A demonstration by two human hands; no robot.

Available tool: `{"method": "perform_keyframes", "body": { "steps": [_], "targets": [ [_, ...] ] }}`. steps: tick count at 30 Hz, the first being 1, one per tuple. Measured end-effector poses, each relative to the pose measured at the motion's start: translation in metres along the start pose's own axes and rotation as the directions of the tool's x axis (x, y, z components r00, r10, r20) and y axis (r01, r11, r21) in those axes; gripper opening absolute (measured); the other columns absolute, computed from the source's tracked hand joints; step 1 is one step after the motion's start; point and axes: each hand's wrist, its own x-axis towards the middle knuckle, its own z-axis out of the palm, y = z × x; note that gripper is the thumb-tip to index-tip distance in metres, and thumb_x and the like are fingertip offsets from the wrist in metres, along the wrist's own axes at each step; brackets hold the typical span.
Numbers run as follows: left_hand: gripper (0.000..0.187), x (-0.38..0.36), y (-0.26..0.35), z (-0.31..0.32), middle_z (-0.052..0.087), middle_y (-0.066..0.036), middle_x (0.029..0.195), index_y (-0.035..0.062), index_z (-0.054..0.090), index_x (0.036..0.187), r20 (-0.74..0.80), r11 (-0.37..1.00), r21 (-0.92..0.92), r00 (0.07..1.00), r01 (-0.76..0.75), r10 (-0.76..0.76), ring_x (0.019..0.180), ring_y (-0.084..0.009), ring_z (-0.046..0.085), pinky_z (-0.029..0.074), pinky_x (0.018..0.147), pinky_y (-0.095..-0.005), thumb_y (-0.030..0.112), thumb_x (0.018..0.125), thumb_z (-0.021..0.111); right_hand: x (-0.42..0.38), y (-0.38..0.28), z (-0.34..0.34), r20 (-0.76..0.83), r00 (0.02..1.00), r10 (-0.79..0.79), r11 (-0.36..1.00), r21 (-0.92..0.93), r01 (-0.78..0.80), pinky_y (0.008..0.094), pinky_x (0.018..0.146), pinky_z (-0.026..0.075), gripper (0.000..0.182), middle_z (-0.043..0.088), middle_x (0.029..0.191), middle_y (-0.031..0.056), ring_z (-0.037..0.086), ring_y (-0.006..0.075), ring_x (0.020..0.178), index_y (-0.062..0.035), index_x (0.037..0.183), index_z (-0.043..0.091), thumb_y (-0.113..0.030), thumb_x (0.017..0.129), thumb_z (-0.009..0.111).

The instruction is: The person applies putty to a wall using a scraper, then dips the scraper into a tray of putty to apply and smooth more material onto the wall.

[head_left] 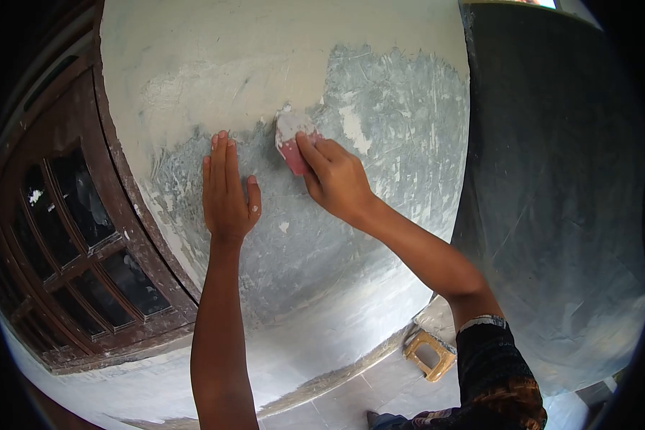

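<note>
My left hand lies flat against the wall, fingers pointing up and the thumb held apart. In my right hand is a pink putty scraper, pinched between thumb and fingers. Pale filler coats its upper part, and its top edge meets the wall along the border between cream coating and bare grey. Above this border the wall has a smooth cream layer; grey plaster with scattered white patches shows below and to the right.
On the left is a dark brown wooden window frame with glass panes, spotted with pale specks. A dark grey wall stands beyond the corner at right. Below, a yellow-brown stool stands on the tiled floor.
</note>
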Motion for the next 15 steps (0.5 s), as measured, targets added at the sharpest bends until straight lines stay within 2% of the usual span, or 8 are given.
{"method": "perform_keyframes", "body": {
  "steps": [2,5,7,9,10,12,14,15],
  "targets": [
    [0.066,-0.002,0.0,-0.001,0.031,-0.022,0.159,-0.0024,0.027,0.154,0.006,1.0,0.002,1.0,-0.001,0.001,0.149,-0.0383,0.029,0.022,0.12,-0.0559,0.014,0.093,0.046,0.043,0.027,-0.007,-0.163,0.984,0.067,0.995,-0.055,-0.077,0.04,0.066,0.054,0.054,0.064,0.093,0.015,0.064,0.0325,0.08,-0.0007,0.128,0.06,0.004,0.074,0.067],
    [0.065,-0.001,-0.001,0.001,0.032,-0.023,0.159,-0.0025,0.027,0.153,0.004,1.0,-0.009,1.0,0.001,-0.001,0.149,-0.0383,0.03,0.022,0.12,-0.0558,0.015,0.093,0.045,0.075,0.057,-0.003,-0.21,0.976,0.063,0.981,-0.168,-0.099,0.0404,0.068,0.055,0.052,0.064,0.094,0.0153,0.064,0.0326,0.082,-0.0009,0.127,0.059,0.003,0.076,0.066],
    [0.065,-0.002,-0.001,0.001,0.033,-0.023,0.158,-0.0027,0.028,0.153,0.0,1.0,-0.003,1.0,0.004,-0.004,0.149,-0.0384,0.03,0.022,0.12,-0.0558,0.015,0.093,0.045,0.067,0.067,0.015,-0.139,0.99,-0.028,0.953,-0.301,-0.015,0.0389,0.067,0.056,0.047,0.064,0.091,0.0163,0.065,0.0312,0.086,0.0063,0.123,0.058,0.003,0.077,0.062],
    [0.065,-0.001,0.0,-0.001,0.034,-0.023,0.158,-0.0031,0.028,0.153,0.001,1.0,-0.005,1.0,0.005,-0.005,0.149,-0.0385,0.03,0.022,0.12,-0.0559,0.015,0.093,0.045,0.022,0.044,0.031,0.028,0.999,-0.032,0.94,-0.339,0.039,0.0354,0.067,0.057,0.053,0.063,0.091,0.0154,0.066,0.0282,0.088,0.0125,0.127,0.054,0.001,0.076,0.062],
    [0.065,-0.001,0.0,-0.001,0.034,-0.023,0.158,-0.0034,0.028,0.153,0.003,1.0,-0.007,1.0,0.01,-0.01,0.149,-0.0386,0.03,0.022,0.12,-0.0559,0.015,0.093,0.045,-0.002,0.023,0.032,0.103,0.993,-0.049,0.955,-0.287,0.077,0.0352,0.066,0.057,0.054,0.062,0.089,0.0133,0.066,0.0273,0.087,0.0129,0.127,0.055,0.001,0.075,0.063],
    [0.065,-0.002,0.0,-0.002,0.034,-0.023,0.158,-0.0035,0.028,0.153,-0.004,1.0,-0.012,1.0,0.003,-0.003,0.149,-0.0387,0.03,0.022,0.12,-0.056,0.015,0.093,0.046,-0.028,-0.001,0.03,0.07,0.989,-0.13,0.986,-0.097,0.137,0.0367,0.066,0.057,0.053,0.061,0.085,0.013,0.065,0.0286,0.085,0.0082,0.124,0.06,0.003,0.072,0.065],
    [0.065,-0.001,-0.001,0.0,0.034,-0.023,0.158,-0.0035,0.028,0.153,-0.003,1.0,-0.014,1.0,-0.002,0.002,0.149,-0.0388,0.03,0.022,0.12,-0.056,0.015,0.093,0.046,0.001,-0.007,0.004,-0.003,0.999,-0.038,0.999,-0.029,0.038,0.0383,0.065,0.056,0.051,0.061,0.084,0.0128,0.065,0.0295,0.084,0.0052,0.123,0.061,0.004,0.072,0.065],
    [0.065,0.0,-0.001,0.0,0.033,-0.023,0.158,-0.0033,0.028,0.153,-0.002,1.0,-0.014,1.0,-0.001,0.001,0.149,-0.0389,0.03,0.022,0.12,-0.056,0.015,0.093,0.046,0.024,0.002,-0.003,-0.086,0.996,-0.003,0.996,-0.086,-0.004,0.0388,0.065,0.056,0.05,0.062,0.085,0.0131,0.065,0.0298,0.084,0.0048,0.123,0.061,0.004,0.072,0.065]
  ]
}}
